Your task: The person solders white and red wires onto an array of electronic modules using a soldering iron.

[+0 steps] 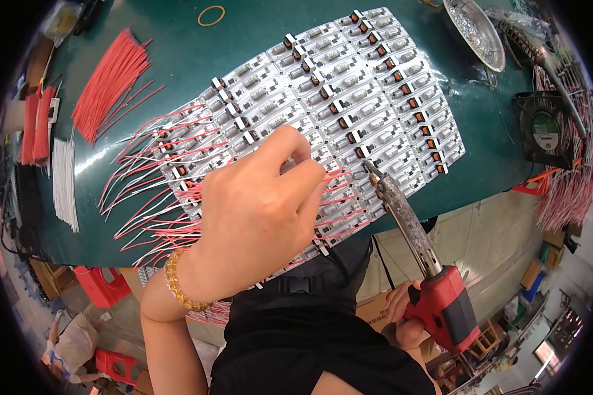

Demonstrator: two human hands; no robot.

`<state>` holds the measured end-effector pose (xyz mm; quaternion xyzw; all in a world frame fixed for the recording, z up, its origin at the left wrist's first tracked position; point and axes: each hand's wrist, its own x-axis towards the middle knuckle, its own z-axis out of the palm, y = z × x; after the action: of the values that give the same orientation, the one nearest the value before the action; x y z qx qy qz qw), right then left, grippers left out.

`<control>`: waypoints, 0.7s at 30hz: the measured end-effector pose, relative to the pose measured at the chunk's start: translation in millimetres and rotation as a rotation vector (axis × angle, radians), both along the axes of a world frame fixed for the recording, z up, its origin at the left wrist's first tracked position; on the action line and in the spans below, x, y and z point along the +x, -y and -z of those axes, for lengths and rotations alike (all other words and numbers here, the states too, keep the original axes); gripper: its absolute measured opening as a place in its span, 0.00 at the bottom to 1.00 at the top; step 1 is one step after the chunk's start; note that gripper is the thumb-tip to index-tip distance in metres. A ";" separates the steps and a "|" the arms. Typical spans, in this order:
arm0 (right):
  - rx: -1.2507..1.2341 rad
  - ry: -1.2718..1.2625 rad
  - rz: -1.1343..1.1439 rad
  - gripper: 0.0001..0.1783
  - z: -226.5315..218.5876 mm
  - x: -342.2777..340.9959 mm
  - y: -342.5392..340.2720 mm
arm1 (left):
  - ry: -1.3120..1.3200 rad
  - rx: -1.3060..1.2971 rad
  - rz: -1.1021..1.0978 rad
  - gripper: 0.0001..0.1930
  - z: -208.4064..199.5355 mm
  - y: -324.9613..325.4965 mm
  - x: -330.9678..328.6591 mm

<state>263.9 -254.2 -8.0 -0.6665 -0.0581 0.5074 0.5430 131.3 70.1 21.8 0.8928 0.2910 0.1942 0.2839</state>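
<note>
A panel of silver circuit boards (pixel 373 91) in rows, each with small grey cylindrical parts and orange-and-black coils, lies at the table's near edge. My left hand (pixel 260 194), with a yellow beaded bracelet at the wrist, is over its near part. The fingers are curled in a pinch, and their tips are hidden. Red and white wires (pixel 145 197) fan out left of the hand; red ones also show just right of it. My right hand (pixel 405 315) grips the red and black handle of a soldering iron (pixel 445 306). Its tip touches or hovers at the panel near my left fingers.
Bundles of red wires (pixel 112 82) and white wires (pixel 64 184) lie on the green table (pixel 178 59) at left. A metal dish (pixel 471 33), a black fan (pixel 543 128) and more wires are at right. Red stools and another person (pixel 76 342) appear at lower left.
</note>
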 end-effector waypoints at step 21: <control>0.192 0.673 -0.156 0.51 27.8 -8.4 -26.7 | 0.166 -0.193 -0.135 0.04 5.2 -4.2 6.7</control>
<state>255.5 -227.4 -35.7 -0.7359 -0.3317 0.2917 0.5132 138.0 74.3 16.6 0.8206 0.3432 0.2568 0.3780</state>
